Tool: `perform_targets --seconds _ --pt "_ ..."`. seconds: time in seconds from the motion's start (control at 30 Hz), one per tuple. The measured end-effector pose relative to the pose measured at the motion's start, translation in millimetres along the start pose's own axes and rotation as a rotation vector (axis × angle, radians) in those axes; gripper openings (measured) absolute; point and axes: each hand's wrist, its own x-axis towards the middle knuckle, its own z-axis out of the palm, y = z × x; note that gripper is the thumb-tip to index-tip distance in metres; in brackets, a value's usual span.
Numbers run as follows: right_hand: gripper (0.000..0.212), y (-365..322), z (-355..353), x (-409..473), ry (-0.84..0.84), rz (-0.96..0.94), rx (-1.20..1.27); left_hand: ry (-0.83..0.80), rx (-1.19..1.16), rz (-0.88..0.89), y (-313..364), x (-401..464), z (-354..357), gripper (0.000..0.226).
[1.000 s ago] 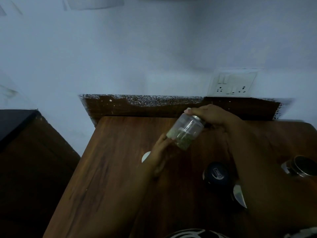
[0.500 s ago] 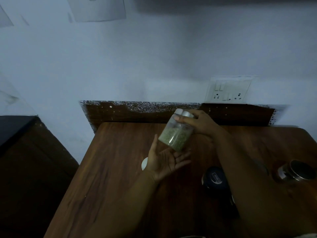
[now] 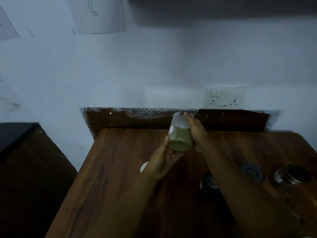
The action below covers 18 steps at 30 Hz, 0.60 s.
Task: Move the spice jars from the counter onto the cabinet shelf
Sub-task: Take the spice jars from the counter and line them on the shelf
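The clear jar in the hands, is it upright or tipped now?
Nearly upright: the clear jar has its silver lid on top and its green spice level at the bottom, held between left hand and right hand.

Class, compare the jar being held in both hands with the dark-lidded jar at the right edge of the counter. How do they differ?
The held jar is up off the counter, gripped by the left hand and right hand; the dark-lidded jar rests on the wood untouched. The held jar is clear with greenish contents; the other looks dark, contents unclear. Both are small and round.
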Motion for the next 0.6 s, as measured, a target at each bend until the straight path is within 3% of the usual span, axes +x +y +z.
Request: perform_targets --seconds 0.13,0.2,0.33,0.43,0.6 --pt "0.051 -8.9 3.1 -10.4 0.025 -0.1 0.097 0.138 0.35 0.321 4.2 -4.5 14.9 0.061" --pt "0.048 -13.1 8.3 -16.1 -0.015 -0.095 0.121 0.052 0.273 0.273 11.3 -9.6 20.6 0.071" --pt "0.052 -17.4 11.4 -23.5 -0.015 -0.073 0.087 -0.193 -0.137 0.083 22.6 -14.6 19.9 0.07" --pt "0.046 -28.4 4.5 -25.9 -0.019 -0.074 0.078 -0.219 0.014 0.11 28.7 -21.8 25.6 0.08" --pt "0.06 -47.3 -13.5 -41.6 -0.289 0.026 0.329 -0.177 0.241 0.268 44.9 -31.5 38.3 0.093"
